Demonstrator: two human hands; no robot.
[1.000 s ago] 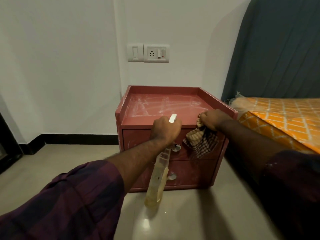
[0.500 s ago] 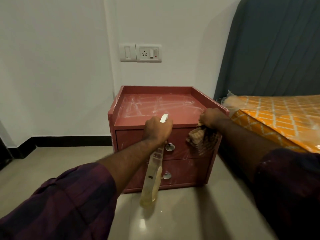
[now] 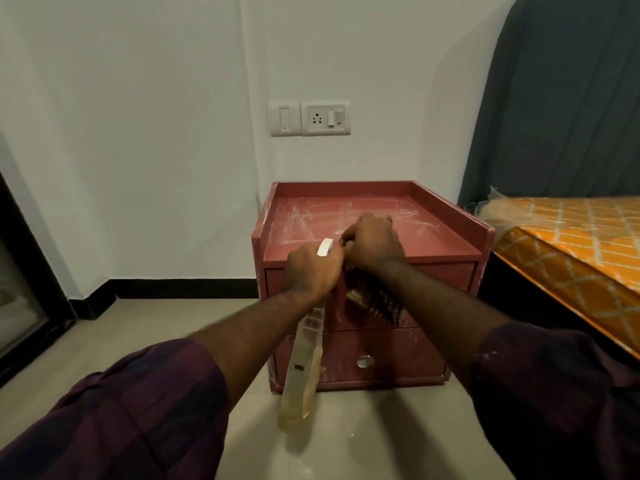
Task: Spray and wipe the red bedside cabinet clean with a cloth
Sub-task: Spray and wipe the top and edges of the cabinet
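Right hand, cloth in its grip, now over beside left hand, itself tight around spray bottle.

The person wears a dark plum shirt with a faint, wide check of darker bands. Its left sleeve is bunched in loose folds short of the wrist, as is the right sleeve, leaving both forearms bare. A small glint, perhaps a ring, shows on the right hand.
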